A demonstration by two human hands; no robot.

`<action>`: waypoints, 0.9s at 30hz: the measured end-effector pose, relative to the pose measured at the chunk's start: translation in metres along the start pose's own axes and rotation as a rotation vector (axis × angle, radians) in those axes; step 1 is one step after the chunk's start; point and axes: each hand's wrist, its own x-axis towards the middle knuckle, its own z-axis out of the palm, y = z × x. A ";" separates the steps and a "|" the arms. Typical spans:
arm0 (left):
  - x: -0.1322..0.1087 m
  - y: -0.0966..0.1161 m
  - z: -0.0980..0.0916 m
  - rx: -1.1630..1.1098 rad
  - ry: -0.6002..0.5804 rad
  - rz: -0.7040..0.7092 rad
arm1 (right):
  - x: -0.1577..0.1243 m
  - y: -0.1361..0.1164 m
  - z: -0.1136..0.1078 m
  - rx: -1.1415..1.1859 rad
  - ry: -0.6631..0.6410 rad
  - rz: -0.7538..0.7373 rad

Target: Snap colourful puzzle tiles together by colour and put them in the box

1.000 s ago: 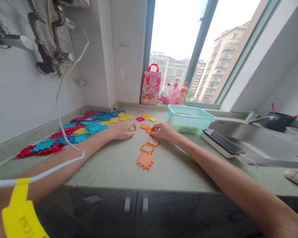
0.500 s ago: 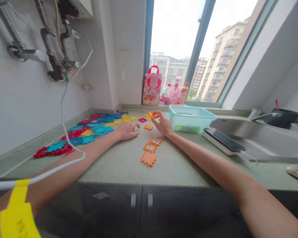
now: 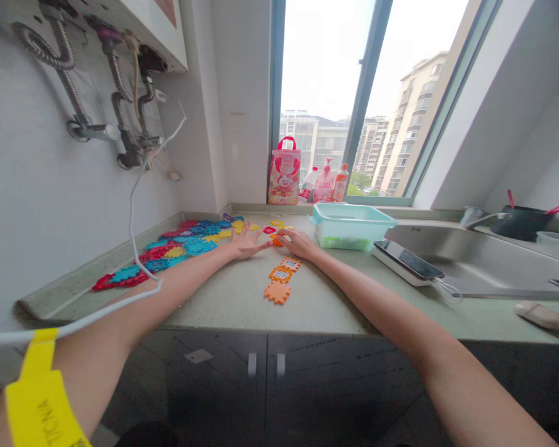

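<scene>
My right hand [image 3: 299,243] is low over the counter, its fingertips closed on an orange interlocking tile [image 3: 276,241], partly hidden by the fingers. To its left, my left hand [image 3: 248,242] lies palm down with its fingers spread and nothing in them. Just beyond the hands are a small red tile [image 3: 269,230] and a yellow tile [image 3: 276,223]. Nearer to me, a short line of orange tiles runs along the counter: a plain one [image 3: 277,292] in front, and patterned ones [image 3: 280,274] behind it.
Many joined red, blue and yellow tiles [image 3: 186,246] spread along the left wall. A mint-green tub [image 3: 354,214] with green pieces stands right of my hands. Beside the sink [image 3: 475,264] lies a phone [image 3: 409,258] on a white block. A white cable [image 3: 133,211] hangs across the left.
My right hand has lowered an orange tile toward the counter, where another orange tile lay. The fingers of my left hand have spread from a loose curl. The view has shifted slightly.
</scene>
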 end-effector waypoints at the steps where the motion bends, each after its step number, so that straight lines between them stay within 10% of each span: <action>1: 0.004 0.000 0.001 -0.002 0.006 -0.026 | -0.001 -0.001 -0.001 -0.007 -0.019 0.003; 15: 0.037 -0.001 0.003 0.050 0.040 -0.124 | -0.011 -0.007 -0.010 -0.176 0.041 0.138; 22: 0.037 -0.003 0.001 0.041 -0.048 -0.102 | -0.009 -0.007 -0.062 -0.585 0.168 -0.248; 27: 0.035 -0.001 0.000 0.027 -0.044 -0.104 | -0.013 0.011 -0.107 -0.655 0.399 -0.145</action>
